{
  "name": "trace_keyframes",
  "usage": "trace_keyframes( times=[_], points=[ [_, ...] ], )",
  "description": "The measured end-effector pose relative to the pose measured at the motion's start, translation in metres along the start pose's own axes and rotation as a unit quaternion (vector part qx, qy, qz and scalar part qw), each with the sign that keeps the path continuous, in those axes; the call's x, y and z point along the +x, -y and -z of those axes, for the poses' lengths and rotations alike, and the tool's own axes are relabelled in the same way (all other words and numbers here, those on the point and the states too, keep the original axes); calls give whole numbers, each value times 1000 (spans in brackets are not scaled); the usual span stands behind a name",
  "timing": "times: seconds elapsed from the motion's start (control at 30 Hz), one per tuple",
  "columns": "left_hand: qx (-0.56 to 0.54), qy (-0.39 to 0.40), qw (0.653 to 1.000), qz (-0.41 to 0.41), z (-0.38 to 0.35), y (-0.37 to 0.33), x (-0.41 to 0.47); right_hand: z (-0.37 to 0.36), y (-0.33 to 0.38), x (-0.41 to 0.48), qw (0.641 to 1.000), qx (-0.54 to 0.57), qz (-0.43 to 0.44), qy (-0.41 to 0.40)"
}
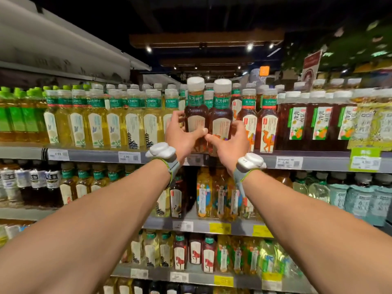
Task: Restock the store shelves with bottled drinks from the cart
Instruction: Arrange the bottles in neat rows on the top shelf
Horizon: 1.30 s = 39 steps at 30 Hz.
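Two brown tea bottles with white caps and green neck bands are held up side by side at the top shelf. My left hand grips the left bottle, fingers round its left side and thumb across the label. My right hand grips the right bottle the same way from the right. My thumbs almost touch between the bottles. The bottle bottoms sit at the shelf's front edge, hidden behind my hands. Both wrists wear white sensor bands. The cart is out of view.
The top shelf holds yellow tea bottles to the left and matching brown bottles with camel labels to the right. Lower shelves are packed with more drinks. Price tags line the shelf edges. A green promo sign hangs at the right.
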<state>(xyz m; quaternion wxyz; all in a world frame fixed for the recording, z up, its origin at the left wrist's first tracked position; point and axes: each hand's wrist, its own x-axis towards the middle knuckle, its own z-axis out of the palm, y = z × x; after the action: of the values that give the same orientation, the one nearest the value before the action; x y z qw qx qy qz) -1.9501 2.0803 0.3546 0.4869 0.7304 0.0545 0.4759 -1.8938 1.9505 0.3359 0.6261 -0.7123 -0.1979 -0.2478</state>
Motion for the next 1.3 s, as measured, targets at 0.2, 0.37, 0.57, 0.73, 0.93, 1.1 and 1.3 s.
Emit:
trace_keyframes(
  times=[0.2,0.37,0.57,0.73,0.93,1.1,1.3],
  points=[
    [117,-7,993,-35,-4,2,27,-15,1,28,1000,-10,-7,-2],
    [150,8,988,-40,-4,11,40,-29,-8,38,1000,-10,-13,-7],
    [207,4,978,-37,-11,22,47,-38,-17,46,999,-46,-22,-8],
    [252,-7,965,-68,-9,28,45,-41,-25,45,995,-96,-32,8],
    [303,-8,949,-86,-6,28,48,-45,-22,45,989,-143,-35,10],
    [315,8,946,-79,1,23,59,-48,-19,42,987,-157,-43,15],
    [322,56,943,-54,1,7,76,-48,-17,42,985,-163,-44,29]
  ],
)
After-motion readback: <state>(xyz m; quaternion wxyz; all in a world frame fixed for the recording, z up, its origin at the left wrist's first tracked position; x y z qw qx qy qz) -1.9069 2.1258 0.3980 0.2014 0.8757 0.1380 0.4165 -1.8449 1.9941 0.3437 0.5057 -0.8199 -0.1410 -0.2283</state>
